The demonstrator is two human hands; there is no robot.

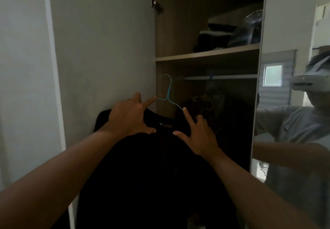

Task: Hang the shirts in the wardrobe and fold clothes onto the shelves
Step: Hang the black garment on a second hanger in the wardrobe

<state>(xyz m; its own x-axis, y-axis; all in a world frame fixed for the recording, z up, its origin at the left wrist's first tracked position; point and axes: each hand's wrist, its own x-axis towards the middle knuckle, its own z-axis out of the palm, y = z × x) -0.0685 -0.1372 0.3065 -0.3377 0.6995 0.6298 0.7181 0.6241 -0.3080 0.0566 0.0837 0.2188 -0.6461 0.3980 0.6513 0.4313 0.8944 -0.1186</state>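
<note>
Now both hands, left (129,117) and right (198,135), grip black shirt (151,175) on blue hanger (167,93).

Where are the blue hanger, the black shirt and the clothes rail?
blue hanger (168,93): head view, on its neck below the hook.
black shirt (151,166): head view, mid-body.
clothes rail (232,77): head view, mid-bar.

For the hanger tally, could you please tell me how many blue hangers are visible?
2: one blue wire hanger carrying the black shirt at the hands; one blue hook on the rail. The dark interior may hide more.
</note>
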